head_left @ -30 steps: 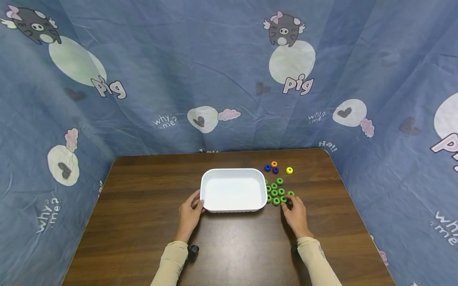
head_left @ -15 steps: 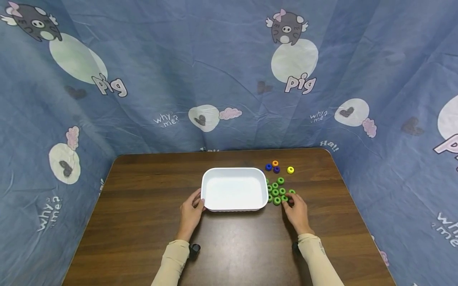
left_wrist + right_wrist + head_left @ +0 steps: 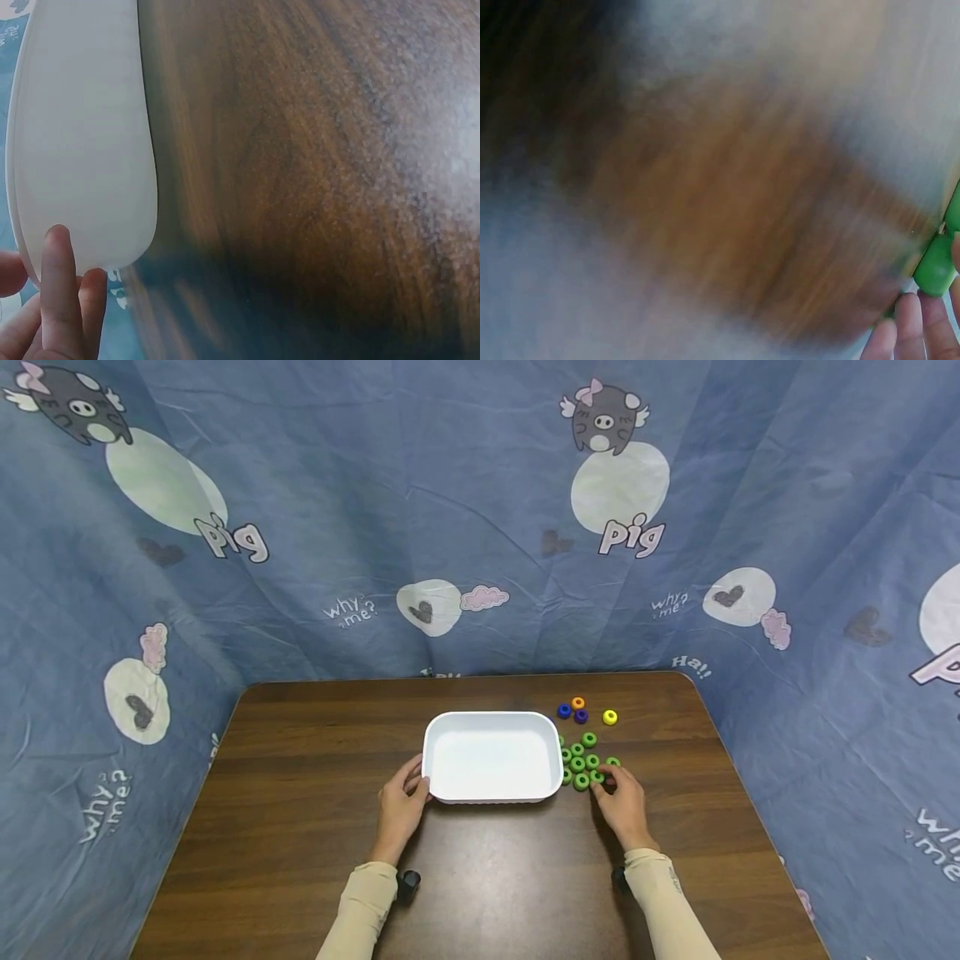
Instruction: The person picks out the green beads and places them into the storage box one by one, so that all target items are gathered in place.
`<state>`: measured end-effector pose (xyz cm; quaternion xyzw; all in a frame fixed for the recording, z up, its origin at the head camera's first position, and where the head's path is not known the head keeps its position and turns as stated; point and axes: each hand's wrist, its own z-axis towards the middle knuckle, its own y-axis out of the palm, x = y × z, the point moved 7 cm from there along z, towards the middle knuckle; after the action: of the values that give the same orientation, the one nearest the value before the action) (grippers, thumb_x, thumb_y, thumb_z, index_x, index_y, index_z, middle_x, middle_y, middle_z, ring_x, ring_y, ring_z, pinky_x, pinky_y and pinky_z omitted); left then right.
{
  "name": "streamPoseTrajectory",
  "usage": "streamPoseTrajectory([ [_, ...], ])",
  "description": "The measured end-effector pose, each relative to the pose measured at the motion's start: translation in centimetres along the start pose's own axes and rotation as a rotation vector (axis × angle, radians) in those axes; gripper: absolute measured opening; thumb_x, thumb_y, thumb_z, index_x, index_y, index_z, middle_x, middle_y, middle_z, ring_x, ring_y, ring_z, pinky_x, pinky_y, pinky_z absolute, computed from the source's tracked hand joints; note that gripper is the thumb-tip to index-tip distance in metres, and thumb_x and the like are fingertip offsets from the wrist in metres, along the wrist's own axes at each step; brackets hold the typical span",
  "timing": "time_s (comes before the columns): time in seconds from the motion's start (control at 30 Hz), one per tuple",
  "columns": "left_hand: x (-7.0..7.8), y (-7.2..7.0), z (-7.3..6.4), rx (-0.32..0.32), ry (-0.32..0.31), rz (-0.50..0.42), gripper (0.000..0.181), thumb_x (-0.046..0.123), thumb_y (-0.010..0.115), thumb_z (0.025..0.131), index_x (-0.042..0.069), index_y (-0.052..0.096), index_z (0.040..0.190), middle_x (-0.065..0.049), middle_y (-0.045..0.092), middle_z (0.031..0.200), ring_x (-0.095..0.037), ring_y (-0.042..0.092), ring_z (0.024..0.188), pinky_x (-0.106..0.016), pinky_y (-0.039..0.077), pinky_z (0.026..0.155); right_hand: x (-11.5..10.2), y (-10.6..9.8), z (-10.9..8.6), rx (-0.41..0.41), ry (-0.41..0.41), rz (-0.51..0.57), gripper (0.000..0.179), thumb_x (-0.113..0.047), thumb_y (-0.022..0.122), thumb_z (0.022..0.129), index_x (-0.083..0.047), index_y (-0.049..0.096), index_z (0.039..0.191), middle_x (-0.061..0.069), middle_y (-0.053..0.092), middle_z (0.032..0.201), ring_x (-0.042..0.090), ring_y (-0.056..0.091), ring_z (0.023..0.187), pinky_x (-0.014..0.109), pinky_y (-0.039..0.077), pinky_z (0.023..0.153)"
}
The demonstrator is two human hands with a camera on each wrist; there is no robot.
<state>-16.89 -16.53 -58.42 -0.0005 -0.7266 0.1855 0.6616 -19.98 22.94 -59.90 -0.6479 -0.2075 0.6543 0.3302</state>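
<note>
At the left end of a white rectangular tray (image 3: 492, 757), my left hand (image 3: 402, 808) grips its front corner. The left wrist view has the thumb at the rim and the fingers (image 3: 60, 285) against the outer wall. On the right, my right hand (image 3: 624, 808) is at the near edge of a cluster of green ring-shaped beads (image 3: 577, 764), thumb and fingers pinching one of them. That green bead (image 3: 934, 268) shows between the fingertips in the right wrist view, with another just above it. Nothing lies inside the tray.
Behind the green cluster are two blue beads (image 3: 564, 711), an orange bead (image 3: 577, 702) and a yellow bead (image 3: 610, 717). The brown wooden table (image 3: 315, 752) ends at a blue patterned curtain (image 3: 480, 535) at the back and sides.
The head view has shifted slightly. Both hands, the tray and the beads keep the same places relative to one another.
</note>
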Motion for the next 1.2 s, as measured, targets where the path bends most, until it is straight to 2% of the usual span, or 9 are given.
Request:
streamPoseTrajectory([
  [0.33,-0.05,0.00,0.10,0.007,-0.011,-0.003,0.045,0.000,0.061,0.094,0.004,0.059,0.139,-0.022,0.066,0.132,-0.036,0.070,0.112,-0.019,0.063,0.072,0.06,0.05,-0.05,-0.021,0.033,-0.015,0.032,-0.011,0.072,0.089,-0.003,0.068,0.120,0.022,0.067,0.125,0.038,0.065,0.109,0.052,0.055,0.093],
  [0.8,0.10,-0.19,0.10,0.004,0.000,0.018,0.045,0.001,0.061,0.093,0.003,0.059,0.138,-0.023,0.067,0.130,-0.036,0.070,0.111,-0.020,0.063,0.071,-0.17,-0.20,-0.11,-0.028,0.028,-0.038,0.033,-0.016,0.072,0.090,-0.003,0.068,0.121,0.022,0.070,0.118,0.035,0.067,0.103,0.051,0.056,0.087],
  [1.2,0.50,-0.19,-0.01,0.013,0.004,0.040,0.045,0.000,0.060,0.092,0.003,0.059,0.138,-0.024,0.068,0.128,-0.036,0.071,0.107,-0.021,0.063,0.069,-0.23,-0.81,-0.24,0.051,0.030,-0.026,0.030,-0.017,0.074,0.089,-0.003,0.071,0.116,0.020,0.071,0.117,0.034,0.069,0.100,0.050,0.056,0.086],
])
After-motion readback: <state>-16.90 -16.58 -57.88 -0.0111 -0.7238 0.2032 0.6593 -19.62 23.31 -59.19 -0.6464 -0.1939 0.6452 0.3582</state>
